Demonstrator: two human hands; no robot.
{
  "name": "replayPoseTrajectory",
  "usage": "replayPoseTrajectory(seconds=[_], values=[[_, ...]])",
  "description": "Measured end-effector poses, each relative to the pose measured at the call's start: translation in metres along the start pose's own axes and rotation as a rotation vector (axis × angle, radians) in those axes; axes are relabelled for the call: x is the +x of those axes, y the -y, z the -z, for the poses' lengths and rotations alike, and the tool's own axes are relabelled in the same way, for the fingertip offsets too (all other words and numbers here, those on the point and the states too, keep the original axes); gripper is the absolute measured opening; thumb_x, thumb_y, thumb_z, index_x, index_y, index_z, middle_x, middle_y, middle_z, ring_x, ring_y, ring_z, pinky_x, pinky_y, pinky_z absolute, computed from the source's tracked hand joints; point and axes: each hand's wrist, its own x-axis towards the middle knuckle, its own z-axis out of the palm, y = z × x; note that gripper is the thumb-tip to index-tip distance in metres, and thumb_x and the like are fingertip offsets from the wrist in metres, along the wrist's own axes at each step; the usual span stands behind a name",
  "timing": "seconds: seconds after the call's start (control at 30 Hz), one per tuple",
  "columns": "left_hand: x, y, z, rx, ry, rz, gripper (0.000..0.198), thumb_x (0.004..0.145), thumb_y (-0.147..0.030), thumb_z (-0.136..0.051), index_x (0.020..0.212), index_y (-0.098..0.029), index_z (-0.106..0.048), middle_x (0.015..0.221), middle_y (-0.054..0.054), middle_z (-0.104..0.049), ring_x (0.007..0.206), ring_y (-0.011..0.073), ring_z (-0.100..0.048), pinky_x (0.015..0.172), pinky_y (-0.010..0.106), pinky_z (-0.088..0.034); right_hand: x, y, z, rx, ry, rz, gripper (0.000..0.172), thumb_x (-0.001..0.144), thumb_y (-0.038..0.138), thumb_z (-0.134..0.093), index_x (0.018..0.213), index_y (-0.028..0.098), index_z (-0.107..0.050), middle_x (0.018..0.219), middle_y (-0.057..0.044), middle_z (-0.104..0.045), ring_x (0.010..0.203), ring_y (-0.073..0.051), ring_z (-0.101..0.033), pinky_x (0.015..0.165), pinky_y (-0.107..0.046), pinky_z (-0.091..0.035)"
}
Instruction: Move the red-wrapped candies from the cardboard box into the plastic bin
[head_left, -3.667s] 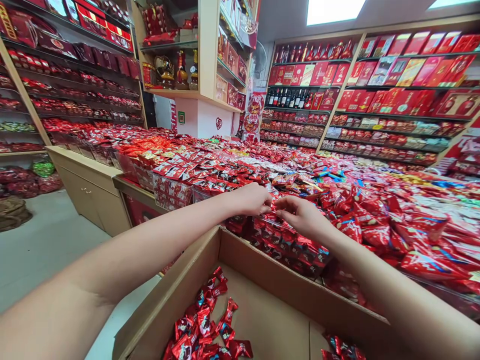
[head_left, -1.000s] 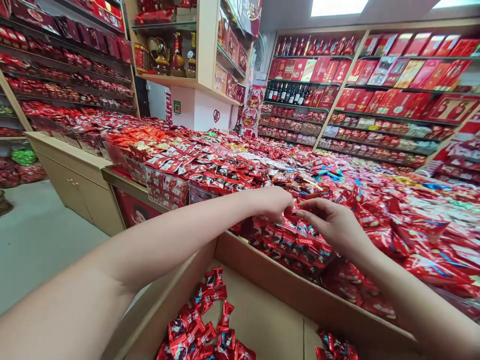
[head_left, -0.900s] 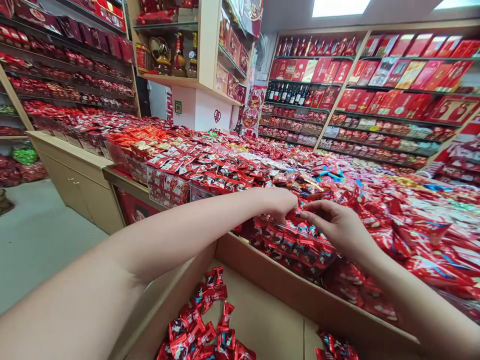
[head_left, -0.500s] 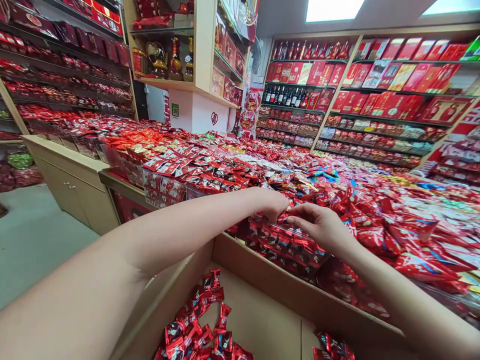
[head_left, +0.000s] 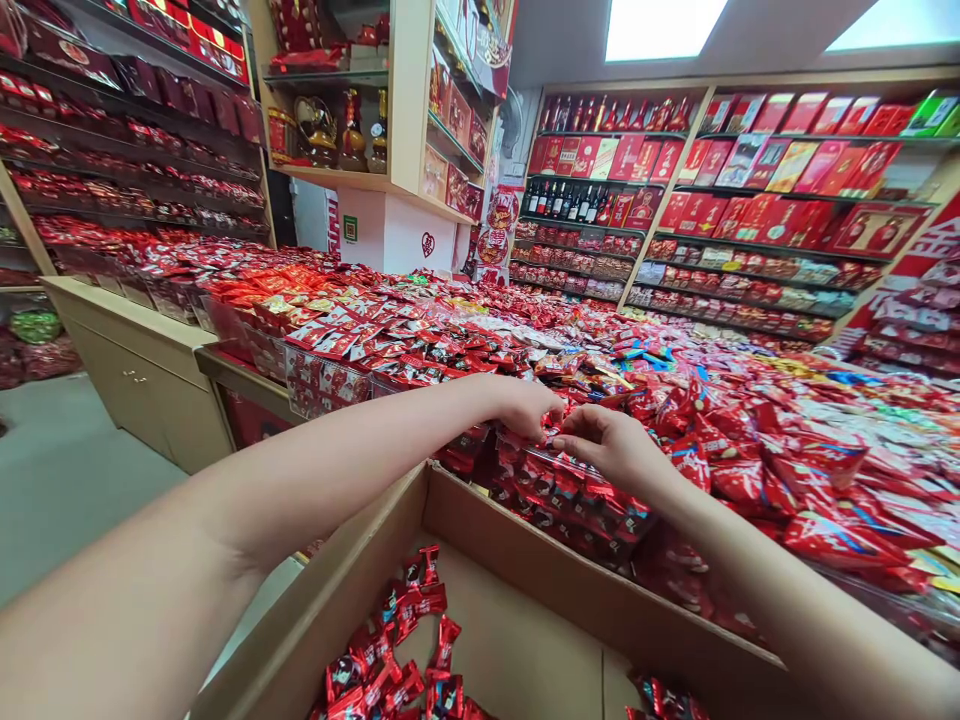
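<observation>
left hand (head_left: 529, 408) and right hand (head_left: 609, 440) curl over candies (head_left: 559, 492), grip unclear; bin's (head_left: 589, 473) front edge slants down rightward.

Single head-worn cam here, perched above the cardboard box (head_left: 525, 548), looking forward and down past the box's far left corner to the near edge of the candy counter (head_left: 154, 385). It's close enough that the left hand (head_left: 529, 407) and right hand (head_left: 611, 445) land mid-frame, forearms coming in from the lower sides (pretty wide too, it catches the back shelves (head_left: 667, 196) and a ceiling light (head_left: 664, 28)).
</observation>
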Motion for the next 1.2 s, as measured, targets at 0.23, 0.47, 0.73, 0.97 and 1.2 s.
replayPoseTrajectory(seconds=[0.23, 0.47, 0.73, 0.97, 1.2], values=[[-0.014, 0.0, 0.005, -0.123, 0.068, -0.023, 0.038, 0.067, -0.032, -0.05, 0.103, -0.02, -0.052, 0.083, 0.001, -0.061, 0.066, 0.0107, -0.052, 0.054, 0.018, -0.036, -0.002, 0.0, 0.005, -0.095, 0.014, 0.059, 0.014, 0.066, 0.034, -0.056, 0.068, 0.02, -0.057, 0.059, 0.001, -0.058, 0.054, -0.013, -0.047, 0.051, -0.024, -0.037], [-0.018, -0.005, -0.001, -0.067, -0.031, -0.024, 0.031, 0.064, -0.018, -0.051, 0.094, -0.017, -0.056, 0.073, 0.0, -0.059, 0.06, 0.0092, -0.048, 0.049, 0.017, -0.031, 0.0, 0.007, 0.006, -0.159, 0.069, 0.069, 0.015, 0.068, 0.035, -0.053, 0.07, 0.021, -0.058, 0.065, 0.0, -0.062, 0.059, -0.014, -0.052, 0.055, -0.025, -0.039], [-0.016, -0.002, -0.002, -0.066, -0.206, -0.032, 0.031, 0.062, -0.008, -0.047, 0.09, -0.019, -0.057, 0.069, -0.002, -0.057, 0.059, 0.0084, -0.047, 0.049, 0.017, -0.03, 0.0, 0.012, 0.005, -0.218, 0.048, 0.055, 0.008, 0.068, 0.027, -0.053, 0.069, 0.02, -0.057, 0.066, -0.001, -0.063, 0.062, -0.016, -0.055, 0.057, -0.026, -0.04], [-0.02, 0.0, 0.003, -0.037, -0.212, -0.004, 0.034, 0.065, -0.011, -0.046, 0.098, -0.018, -0.054, 0.08, 0.001, -0.058, 0.067, 0.01, -0.048, 0.053, 0.018, -0.032, -0.002, 0.014, 0.006, -0.166, -0.03, 0.062, 0.009, 0.068, 0.028, -0.052, 0.069, 0.021, -0.056, 0.067, -0.001, -0.064, 0.062, -0.015, -0.055, 0.057, -0.025, -0.04], [-0.022, 0.001, 0.0, -0.057, -0.175, -0.019, 0.032, 0.064, -0.01, -0.045, 0.091, -0.018, -0.058, 0.072, -0.001, -0.058, 0.061, 0.0089, -0.048, 0.051, 0.017, -0.031, -0.006, 0.008, 0.003, -0.235, 0.003, 0.066, 0.01, 0.069, 0.029, -0.051, 0.066, 0.021, -0.056, 0.062, -0.001, -0.062, 0.058, -0.015, -0.054, 0.054, -0.026, -0.04]])
